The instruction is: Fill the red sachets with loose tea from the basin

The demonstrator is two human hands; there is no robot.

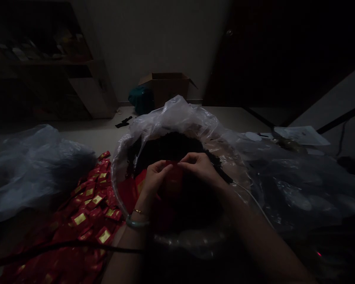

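My left hand (154,178) and my right hand (199,167) meet in the middle of the view, both pinching the top edge of a small red packet (174,179). They hold it over a large clear plastic bag (177,114) that is open and filled with dark loose material (171,146). My left wrist wears a pale bangle and a thin gold bracelet. The room is dim.
A heap of small red packets with gold labels (88,209) lies at the left. A closed plastic bag (32,165) sits further left, more plastic bags (298,177) at the right. A cardboard box (168,86), a teal bag (140,98) and shelves (44,59) stand behind.
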